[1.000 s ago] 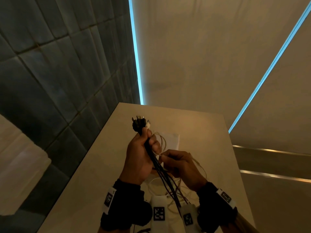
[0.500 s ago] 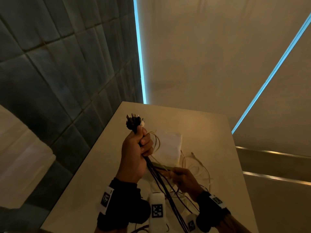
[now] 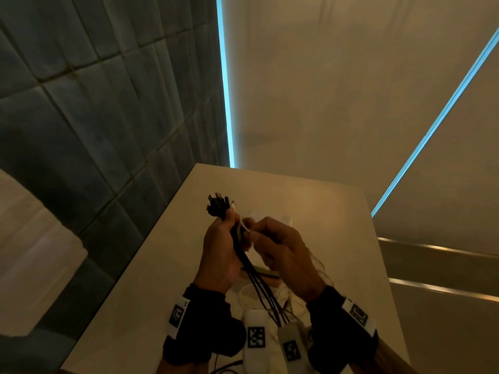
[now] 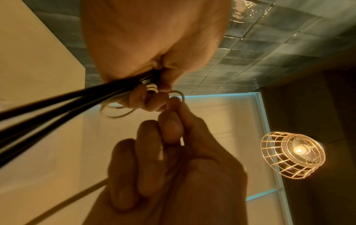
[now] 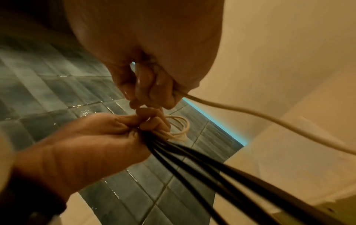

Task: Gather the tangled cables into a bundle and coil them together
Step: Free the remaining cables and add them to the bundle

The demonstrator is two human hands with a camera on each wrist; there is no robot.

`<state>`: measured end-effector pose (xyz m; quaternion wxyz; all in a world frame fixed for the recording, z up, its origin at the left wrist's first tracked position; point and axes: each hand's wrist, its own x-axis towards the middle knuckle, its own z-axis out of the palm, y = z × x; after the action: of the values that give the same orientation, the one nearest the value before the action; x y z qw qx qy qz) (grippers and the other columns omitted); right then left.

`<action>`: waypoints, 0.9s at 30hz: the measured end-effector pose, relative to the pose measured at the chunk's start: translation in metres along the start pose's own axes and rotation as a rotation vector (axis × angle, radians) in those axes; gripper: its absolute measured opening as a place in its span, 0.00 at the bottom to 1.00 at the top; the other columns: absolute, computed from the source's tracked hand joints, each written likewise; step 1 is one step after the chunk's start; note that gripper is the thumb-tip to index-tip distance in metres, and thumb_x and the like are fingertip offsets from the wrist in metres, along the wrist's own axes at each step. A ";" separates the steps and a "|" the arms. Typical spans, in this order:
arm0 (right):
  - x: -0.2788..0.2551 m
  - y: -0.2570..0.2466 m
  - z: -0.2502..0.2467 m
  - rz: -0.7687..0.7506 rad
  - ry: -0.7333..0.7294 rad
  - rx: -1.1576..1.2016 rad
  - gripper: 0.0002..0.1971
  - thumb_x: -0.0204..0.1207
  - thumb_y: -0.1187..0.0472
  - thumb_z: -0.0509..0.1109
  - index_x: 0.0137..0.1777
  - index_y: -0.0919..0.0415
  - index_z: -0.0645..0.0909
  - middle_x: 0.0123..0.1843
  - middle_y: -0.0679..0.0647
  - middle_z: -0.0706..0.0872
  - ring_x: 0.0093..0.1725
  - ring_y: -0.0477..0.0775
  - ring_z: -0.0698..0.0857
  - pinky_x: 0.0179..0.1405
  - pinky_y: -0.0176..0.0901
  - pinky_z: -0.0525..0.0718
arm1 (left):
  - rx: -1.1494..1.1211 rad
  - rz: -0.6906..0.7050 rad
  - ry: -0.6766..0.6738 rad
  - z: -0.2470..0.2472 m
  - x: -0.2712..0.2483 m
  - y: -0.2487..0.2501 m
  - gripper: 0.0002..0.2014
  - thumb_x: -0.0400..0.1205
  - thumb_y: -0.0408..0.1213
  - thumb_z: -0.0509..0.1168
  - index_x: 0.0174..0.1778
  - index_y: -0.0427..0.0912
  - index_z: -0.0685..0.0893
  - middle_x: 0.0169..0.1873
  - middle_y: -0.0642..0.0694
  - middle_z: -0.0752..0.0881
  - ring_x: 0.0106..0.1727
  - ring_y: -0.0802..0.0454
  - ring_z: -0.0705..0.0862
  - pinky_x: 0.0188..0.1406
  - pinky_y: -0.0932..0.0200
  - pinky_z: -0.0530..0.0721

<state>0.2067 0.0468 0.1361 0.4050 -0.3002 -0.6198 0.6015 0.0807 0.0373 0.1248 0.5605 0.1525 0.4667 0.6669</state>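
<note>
Over the table [image 3: 310,211]: left hand [image 3: 220,255] at nine o'clock of right hand [image 3: 283,255], cables [image 3: 244,255] between, plugs [image 3: 217,205] at twelve.

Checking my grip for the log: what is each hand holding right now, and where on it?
The left hand grips the black cables just below their plugs. The right hand pinches the white cable beside that bundle.

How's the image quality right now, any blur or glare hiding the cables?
Head view: dim amber light, black cables sharp enough. Left wrist view: caged lamp flares bright, near black cables smeared, right hand shadowed. Right wrist view: white cable and the near black strands blurred, left hand clear.
</note>
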 end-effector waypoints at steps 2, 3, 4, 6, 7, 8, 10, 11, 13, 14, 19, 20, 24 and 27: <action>-0.002 0.006 -0.001 0.047 -0.017 0.020 0.07 0.80 0.74 0.63 0.40 0.76 0.76 0.21 0.43 0.72 0.19 0.39 0.66 0.20 0.29 0.65 | -0.070 0.000 -0.037 -0.001 0.001 0.002 0.16 0.88 0.43 0.54 0.37 0.41 0.74 0.26 0.45 0.80 0.29 0.49 0.75 0.31 0.55 0.72; -0.004 0.010 -0.002 0.081 -0.015 0.036 0.07 0.79 0.74 0.64 0.41 0.78 0.76 0.21 0.46 0.69 0.19 0.41 0.64 0.19 0.31 0.64 | -0.098 0.002 -0.051 -0.001 0.001 0.003 0.16 0.88 0.43 0.53 0.36 0.41 0.73 0.25 0.46 0.78 0.29 0.49 0.74 0.32 0.55 0.72; -0.005 0.013 -0.003 0.112 -0.010 0.046 0.07 0.79 0.74 0.64 0.41 0.79 0.76 0.21 0.47 0.68 0.19 0.42 0.63 0.19 0.32 0.62 | -0.122 0.002 -0.064 0.000 0.000 0.004 0.16 0.88 0.43 0.53 0.36 0.42 0.72 0.25 0.46 0.77 0.29 0.49 0.74 0.33 0.56 0.73; -0.006 0.018 -0.006 0.158 -0.010 0.057 0.07 0.79 0.74 0.64 0.40 0.77 0.78 0.20 0.48 0.67 0.18 0.43 0.62 0.18 0.32 0.62 | -0.161 0.004 -0.104 0.000 -0.002 0.005 0.16 0.89 0.43 0.52 0.36 0.42 0.72 0.25 0.47 0.75 0.28 0.50 0.76 0.35 0.55 0.76; -0.007 0.020 -0.008 0.174 -0.012 0.066 0.07 0.79 0.74 0.64 0.40 0.76 0.79 0.20 0.49 0.67 0.18 0.43 0.62 0.18 0.32 0.62 | -0.173 0.009 -0.127 0.000 -0.003 0.005 0.16 0.89 0.43 0.52 0.36 0.42 0.72 0.25 0.47 0.75 0.28 0.50 0.77 0.35 0.55 0.77; -0.008 0.021 -0.009 0.186 -0.017 0.076 0.07 0.79 0.74 0.64 0.41 0.75 0.80 0.20 0.48 0.67 0.18 0.43 0.63 0.18 0.31 0.63 | -0.177 0.013 -0.150 0.000 -0.004 0.006 0.16 0.89 0.43 0.52 0.36 0.42 0.72 0.25 0.47 0.75 0.26 0.51 0.76 0.33 0.56 0.77; -0.008 0.026 -0.011 0.209 -0.036 0.085 0.07 0.80 0.72 0.64 0.42 0.72 0.81 0.19 0.46 0.69 0.17 0.41 0.65 0.18 0.28 0.66 | -0.181 0.009 -0.200 -0.001 -0.004 0.007 0.15 0.88 0.42 0.52 0.36 0.43 0.71 0.27 0.47 0.76 0.22 0.54 0.72 0.25 0.61 0.72; -0.008 0.029 -0.012 0.220 -0.049 0.087 0.06 0.81 0.72 0.64 0.43 0.72 0.81 0.18 0.43 0.71 0.17 0.39 0.67 0.19 0.26 0.67 | -0.180 0.009 -0.219 -0.002 -0.004 0.007 0.14 0.88 0.42 0.52 0.37 0.43 0.71 0.27 0.47 0.76 0.21 0.56 0.68 0.22 0.62 0.69; -0.010 0.038 -0.015 0.239 -0.080 0.090 0.06 0.82 0.72 0.62 0.44 0.71 0.79 0.18 0.41 0.75 0.18 0.35 0.71 0.21 0.23 0.68 | -0.170 0.024 -0.245 -0.003 -0.004 0.007 0.14 0.88 0.41 0.51 0.36 0.43 0.71 0.26 0.48 0.75 0.19 0.58 0.64 0.21 0.64 0.65; -0.012 0.044 -0.016 0.246 -0.089 0.081 0.07 0.82 0.72 0.62 0.44 0.72 0.79 0.19 0.41 0.76 0.19 0.35 0.72 0.22 0.23 0.68 | -0.164 0.032 -0.248 -0.003 -0.004 0.007 0.15 0.88 0.41 0.51 0.36 0.43 0.71 0.25 0.49 0.73 0.19 0.58 0.62 0.20 0.64 0.65; -0.020 0.078 -0.023 0.358 -0.035 0.072 0.09 0.81 0.73 0.62 0.39 0.69 0.78 0.21 0.43 0.77 0.22 0.37 0.75 0.22 0.23 0.69 | -0.155 0.056 -0.197 -0.007 -0.004 0.009 0.17 0.89 0.40 0.50 0.34 0.43 0.70 0.22 0.53 0.66 0.19 0.60 0.59 0.19 0.65 0.62; -0.022 0.088 -0.025 0.388 -0.024 0.051 0.10 0.81 0.71 0.64 0.37 0.68 0.77 0.22 0.44 0.74 0.22 0.40 0.71 0.21 0.26 0.66 | -0.156 0.057 -0.190 -0.008 -0.004 0.009 0.17 0.89 0.40 0.50 0.34 0.43 0.70 0.22 0.53 0.66 0.19 0.60 0.59 0.19 0.65 0.62; -0.027 0.119 -0.030 0.493 0.049 0.026 0.16 0.79 0.72 0.64 0.29 0.60 0.75 0.21 0.46 0.70 0.19 0.41 0.65 0.19 0.30 0.61 | -0.153 0.067 -0.180 -0.011 -0.004 0.010 0.16 0.89 0.40 0.50 0.34 0.43 0.70 0.22 0.53 0.66 0.19 0.60 0.60 0.19 0.65 0.62; -0.032 0.132 -0.037 0.564 0.054 0.018 0.16 0.79 0.72 0.63 0.29 0.60 0.78 0.21 0.47 0.71 0.19 0.42 0.65 0.19 0.34 0.60 | -0.160 0.075 -0.178 -0.012 -0.004 0.012 0.16 0.89 0.40 0.51 0.34 0.43 0.71 0.22 0.53 0.67 0.18 0.60 0.61 0.19 0.65 0.63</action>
<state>0.2388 0.0508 -0.0010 0.2407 -0.4730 -0.4956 0.6876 0.0656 0.0290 0.1295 0.5849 0.1833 0.3543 0.7062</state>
